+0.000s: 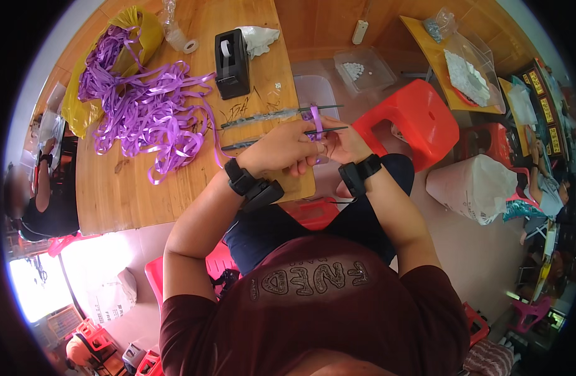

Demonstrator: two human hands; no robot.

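Left hand [291, 147] and right hand [347, 143] meet at the purple ribbon [317, 118]

Nearer than the tape dispenser [232, 76] and to its right, fingers curl inward, overlapping; I cannot tell what each hand pinches. There the ribbon crosses the near rod [239, 145]: best kept flat and taut, rod braced. That rod's long axis runs left-right, tip rightward, slightly away. The far rod [263, 117] lies closer to the dispenser.

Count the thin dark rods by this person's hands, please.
2. The upper rod lies just beyond the left hand, sticking out past the table. The lower rod passes under the left hand, its tip by the right hand. Others may be hidden.
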